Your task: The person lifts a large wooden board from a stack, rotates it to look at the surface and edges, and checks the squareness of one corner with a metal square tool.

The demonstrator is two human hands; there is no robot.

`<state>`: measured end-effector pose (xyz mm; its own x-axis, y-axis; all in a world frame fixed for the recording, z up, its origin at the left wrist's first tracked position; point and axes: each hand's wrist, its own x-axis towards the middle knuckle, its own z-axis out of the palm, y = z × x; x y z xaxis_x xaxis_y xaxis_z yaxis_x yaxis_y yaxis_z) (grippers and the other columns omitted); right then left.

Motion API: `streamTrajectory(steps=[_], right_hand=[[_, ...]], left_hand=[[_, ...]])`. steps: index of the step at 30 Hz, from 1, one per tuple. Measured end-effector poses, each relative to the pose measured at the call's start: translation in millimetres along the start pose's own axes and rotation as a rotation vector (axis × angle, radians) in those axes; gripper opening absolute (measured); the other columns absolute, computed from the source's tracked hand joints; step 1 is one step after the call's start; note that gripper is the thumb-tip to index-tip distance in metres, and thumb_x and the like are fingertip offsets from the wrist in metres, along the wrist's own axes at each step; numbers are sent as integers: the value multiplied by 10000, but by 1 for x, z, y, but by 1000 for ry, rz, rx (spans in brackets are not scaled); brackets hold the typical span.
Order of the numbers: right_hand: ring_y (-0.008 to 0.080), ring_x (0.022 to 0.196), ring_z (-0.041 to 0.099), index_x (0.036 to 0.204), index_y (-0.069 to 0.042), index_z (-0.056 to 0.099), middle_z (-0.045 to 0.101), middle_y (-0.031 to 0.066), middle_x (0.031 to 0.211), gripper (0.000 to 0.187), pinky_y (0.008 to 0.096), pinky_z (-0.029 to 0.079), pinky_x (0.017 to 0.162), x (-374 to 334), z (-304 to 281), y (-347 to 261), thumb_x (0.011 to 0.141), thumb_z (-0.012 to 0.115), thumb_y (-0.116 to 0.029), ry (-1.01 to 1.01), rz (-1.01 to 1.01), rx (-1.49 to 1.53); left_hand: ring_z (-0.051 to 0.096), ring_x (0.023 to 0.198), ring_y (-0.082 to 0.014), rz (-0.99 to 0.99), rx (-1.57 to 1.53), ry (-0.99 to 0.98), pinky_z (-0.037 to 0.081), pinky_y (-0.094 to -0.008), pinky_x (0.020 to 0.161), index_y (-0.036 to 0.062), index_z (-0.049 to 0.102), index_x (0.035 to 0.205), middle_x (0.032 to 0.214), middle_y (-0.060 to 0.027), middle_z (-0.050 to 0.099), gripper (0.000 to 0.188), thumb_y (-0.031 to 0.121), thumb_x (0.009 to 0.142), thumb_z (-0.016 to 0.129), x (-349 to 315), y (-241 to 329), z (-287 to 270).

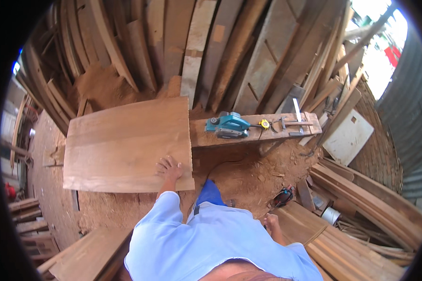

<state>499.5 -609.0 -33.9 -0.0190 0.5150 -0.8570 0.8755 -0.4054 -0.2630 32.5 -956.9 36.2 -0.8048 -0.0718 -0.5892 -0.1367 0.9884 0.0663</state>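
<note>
A wide brown wooden panel (122, 140) lies flat on a narrow wooden bench (197, 136), to the left. My left hand (169, 167) rests on its near right part, palm down, fingers spread. Close to my right side, low down, is my right hand (271, 222) with its fingers curled; what they hold, if anything, is hidden. On the bench right of the panel sits a teal electric planer (228, 125). Beside it are a yellow tape measure (264, 124), a metal square (297, 110) and a wooden-handled tool (295, 123).
Tall planks (173, 42) lean along the far side, with a sawdust heap (98, 86) at their feet. A dark-and-red power tool (282, 196) sits near my right hand. Stacked boards (365, 201) and a white container (331, 215) are at right. A cord (220, 164) crosses the ground.
</note>
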Motion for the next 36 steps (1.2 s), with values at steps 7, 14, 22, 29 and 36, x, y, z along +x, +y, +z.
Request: streamTrajectory(steps=[7,14,22,29,36], right_hand=[[154,495,500,804,-90,557,506,14,648,265,340,377,430,36,4,-90,987,554,-282,-110,-131,169],[170,592,577,968,7,652,604,48,738,258,334,462,535,68,27,-282,994,550,-229,137,-771,93],[350,877,675,1082,9,671,688,223,977,254,424,520,796,-8,86,-494,961,576,-193,314,-1097,-224],[393,982,666,1084,-9,679,695,222,1025,267,444,513,872,-16,120,-557,938,598,-217,235,-1303,-336],[388,944,667,1076,-14,671,691,213,987,259,432,522,867,13,124,-623,910,642,-209,240,-1224,-352]], left_hand=[[-79,1502,-542,60,-40,246,-3,-749,1139,113,90,1625,1667,-264,-3,858,524,962,448,-9,-4,14],[19,1487,-577,-20,-153,471,-19,-727,1146,30,208,1586,1624,-340,115,811,412,929,492,17,15,31],[48,1487,-569,-124,-238,574,20,-700,1164,-10,248,1558,1598,-370,156,799,379,926,543,132,41,-28],[1,1490,-572,-277,-296,428,24,-710,1158,-8,165,1577,1617,-365,52,891,466,927,549,244,92,-100],[-94,1488,-568,-215,-212,278,-2,-710,1158,58,83,1609,1629,-346,-50,938,551,940,518,253,97,-102]])
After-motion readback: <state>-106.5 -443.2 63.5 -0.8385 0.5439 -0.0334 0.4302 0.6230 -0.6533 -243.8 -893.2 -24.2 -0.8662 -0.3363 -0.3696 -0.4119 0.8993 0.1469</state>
